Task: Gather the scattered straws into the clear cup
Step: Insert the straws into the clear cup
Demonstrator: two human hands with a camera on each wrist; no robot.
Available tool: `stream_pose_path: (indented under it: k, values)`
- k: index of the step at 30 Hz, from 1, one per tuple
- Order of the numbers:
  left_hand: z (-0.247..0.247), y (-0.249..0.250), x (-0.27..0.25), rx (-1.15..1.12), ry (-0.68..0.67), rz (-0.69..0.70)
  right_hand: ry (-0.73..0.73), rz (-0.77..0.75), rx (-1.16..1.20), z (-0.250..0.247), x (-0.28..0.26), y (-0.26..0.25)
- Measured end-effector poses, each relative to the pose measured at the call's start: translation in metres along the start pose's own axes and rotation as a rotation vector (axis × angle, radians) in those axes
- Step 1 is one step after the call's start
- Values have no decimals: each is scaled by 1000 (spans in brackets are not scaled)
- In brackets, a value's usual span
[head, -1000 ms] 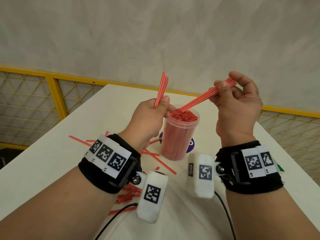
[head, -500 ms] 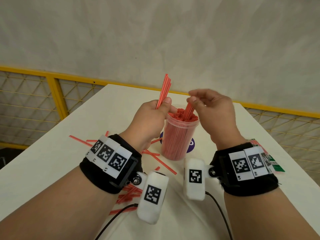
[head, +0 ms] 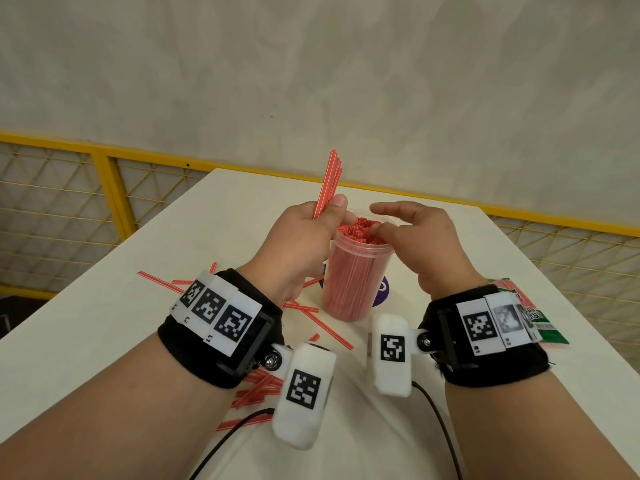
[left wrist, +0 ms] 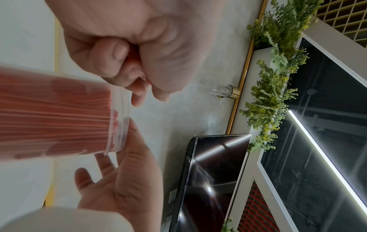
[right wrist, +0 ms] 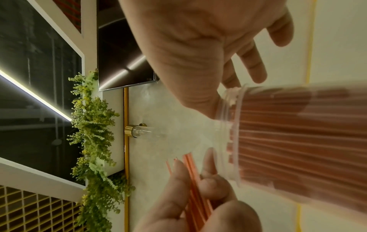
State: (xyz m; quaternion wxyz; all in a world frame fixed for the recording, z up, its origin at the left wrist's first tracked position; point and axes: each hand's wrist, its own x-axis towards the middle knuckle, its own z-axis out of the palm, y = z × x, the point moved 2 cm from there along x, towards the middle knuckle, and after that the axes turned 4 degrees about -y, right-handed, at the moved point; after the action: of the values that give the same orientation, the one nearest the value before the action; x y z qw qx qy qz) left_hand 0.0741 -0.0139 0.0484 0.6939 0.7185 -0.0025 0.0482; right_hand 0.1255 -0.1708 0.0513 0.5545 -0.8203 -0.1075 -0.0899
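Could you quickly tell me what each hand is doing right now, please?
Left hand: closed on a bundle of straws, held beside the cup.
Right hand: open, holding nothing, fingers spread over the cup's mouth.

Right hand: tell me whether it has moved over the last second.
Yes. The right hand has come down from above and right of the clear cup to its rim, fingers now spread and empty over the packed straws.

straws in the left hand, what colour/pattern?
Red with thin white stripes; head view shows it best.
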Motion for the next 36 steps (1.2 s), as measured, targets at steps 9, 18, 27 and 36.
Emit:
stream_pose_path:
  k: [9, 18, 27, 36]
  values:
    - [4, 5, -3, -217, -155, 33, 183, -214, 104, -8, -13, -33]
    - [8, 5, -6, -190, -244, 19, 3, -188, 283, -4, -22, -43]
    - [6, 5, -5, -16, -142, 89, 74, -212, 418, -8, -19, -41]
    - [0, 6, -4, 36, 79, 43, 373, -273, 579, -27, -10, -32]
